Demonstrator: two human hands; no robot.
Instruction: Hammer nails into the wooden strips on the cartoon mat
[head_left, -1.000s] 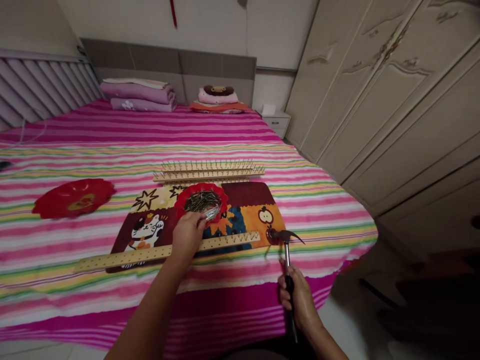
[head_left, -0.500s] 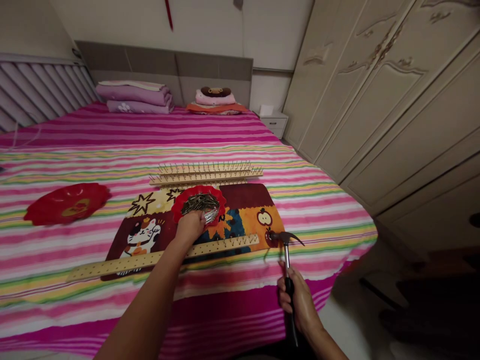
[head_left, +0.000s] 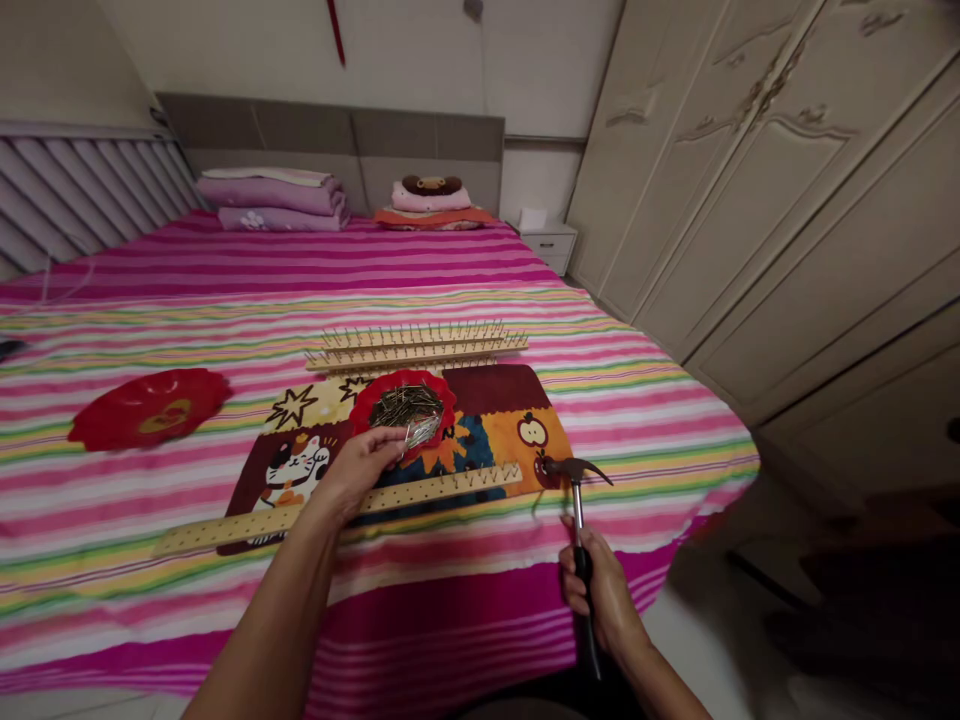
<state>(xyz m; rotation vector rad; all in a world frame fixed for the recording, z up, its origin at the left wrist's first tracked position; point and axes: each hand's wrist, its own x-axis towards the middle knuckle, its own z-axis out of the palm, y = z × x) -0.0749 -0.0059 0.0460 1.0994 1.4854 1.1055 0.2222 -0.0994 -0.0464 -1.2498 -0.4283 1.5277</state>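
Observation:
My left hand point(head_left: 358, 470) hovers over the long wooden strip point(head_left: 247, 521) and pinches a thin nail point(head_left: 403, 437) between thumb and fingers. Just beyond it a red dish point(head_left: 367, 396) holds a heap of nails point(head_left: 409, 406). My right hand point(head_left: 604, 595) grips the black handle of a hammer point(head_left: 575, 482), whose head rests near the strip's right end, where several nails stand upright. The strip lies across a colourful cartoon mat point(head_left: 501, 390) on the striped bed.
Two more wooden strips point(head_left: 416, 346) studded with nails lie behind the dish. An empty-looking red dish point(head_left: 150, 406) sits at the left. Folded bedding point(head_left: 271, 197) and a pillow pile are at the headboard. Wardrobe doors point(head_left: 757, 170) line the right side.
My left hand reached into the dish of nails, then drew back toward me with a nail pinched in its fingers. The right hand and hammer stayed almost still.

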